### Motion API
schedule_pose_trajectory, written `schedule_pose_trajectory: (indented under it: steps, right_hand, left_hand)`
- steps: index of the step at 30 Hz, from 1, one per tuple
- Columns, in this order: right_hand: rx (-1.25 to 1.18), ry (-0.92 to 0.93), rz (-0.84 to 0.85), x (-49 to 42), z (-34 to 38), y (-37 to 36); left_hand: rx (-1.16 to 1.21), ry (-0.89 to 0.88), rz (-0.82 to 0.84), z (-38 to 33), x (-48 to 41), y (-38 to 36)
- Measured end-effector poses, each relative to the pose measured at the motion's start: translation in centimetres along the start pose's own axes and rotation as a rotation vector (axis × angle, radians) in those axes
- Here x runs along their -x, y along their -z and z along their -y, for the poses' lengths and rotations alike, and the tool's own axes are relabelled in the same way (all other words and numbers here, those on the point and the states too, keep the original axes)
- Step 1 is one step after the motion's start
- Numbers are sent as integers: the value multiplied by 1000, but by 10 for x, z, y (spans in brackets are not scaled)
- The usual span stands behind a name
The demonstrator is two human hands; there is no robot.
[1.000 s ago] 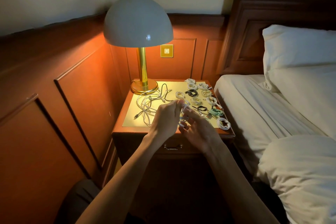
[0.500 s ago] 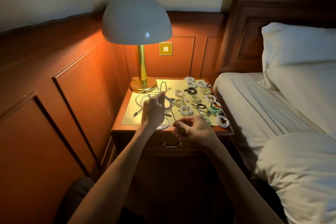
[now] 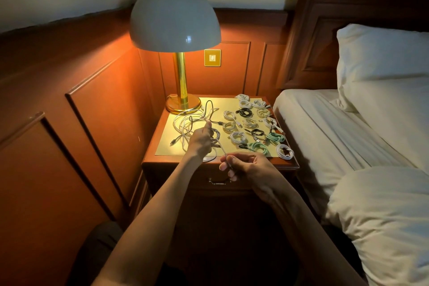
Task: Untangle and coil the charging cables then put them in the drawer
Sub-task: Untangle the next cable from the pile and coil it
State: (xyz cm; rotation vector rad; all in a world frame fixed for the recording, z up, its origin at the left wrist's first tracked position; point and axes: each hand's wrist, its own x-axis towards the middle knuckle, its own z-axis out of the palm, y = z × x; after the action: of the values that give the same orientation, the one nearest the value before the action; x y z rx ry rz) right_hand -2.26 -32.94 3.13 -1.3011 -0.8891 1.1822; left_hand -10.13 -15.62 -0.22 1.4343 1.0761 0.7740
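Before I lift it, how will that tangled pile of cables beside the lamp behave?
Probably floppy: the tangled cables lie in slack loops. They will likely rise as one clump, since black and white strands cross. Probably light: strands look thin, like the white cable between left hand and right hand.

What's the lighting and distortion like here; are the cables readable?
Head view: the lamp lights the nightstand warmly; the lower frame is dim. Wide-angle bends the wall panelling. Coiled cables read clearly; the white cable between left hand and right hand is thin but visible.
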Motion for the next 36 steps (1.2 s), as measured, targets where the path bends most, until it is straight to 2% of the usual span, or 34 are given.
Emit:
schedule_pose_trajectory:
  steps: [3, 6, 9, 11, 13, 16, 19, 22, 25, 28, 33, 36]
  right_hand:
    - [-30, -8, 33, 0, 0, 7]
    - [110, -24, -2, 0, 3, 17]
    - [302, 1, -215, -9, -4, 21]
    - [491, 143, -404, -18, -13, 21]
    - [554, 286, -473, -23, -19, 18]
    - [381, 383, -516, -25, -26, 9]
    - [105, 363, -588, -29, -26, -3]
    - [-361, 184, -546, -36, -23, -9]
    - [-763, -3, -462, -45, -26, -10]
    - [-842, -80, -441, -54, -29, -10]
    - [-758, -170, -384, -53, -27, -10]
    - [-812, -165, -336, -47, -22, -8]
  left_hand:
    - [43, 36, 1, -1, 1, -4]
    - [197, 159, -52, -11, 8, -8]
    - [465, 295, 30, -16, 22, -6]
    - [566, 335, 104, -19, 31, -8]
    - [574, 348, 129, -24, 39, -14]
    - [408, 274, 113, -27, 47, -21]
    - [162, 72, 123, -21, 52, -21]
    - [-18, -121, 68, -14, 51, -23]
    - [-143, -218, 15, -11, 49, -25]
    - [-142, -228, 50, -10, 52, -27]
    - [-312, -349, -132, -13, 50, -24]
    - [-392, -461, -216, -11, 50, -22]
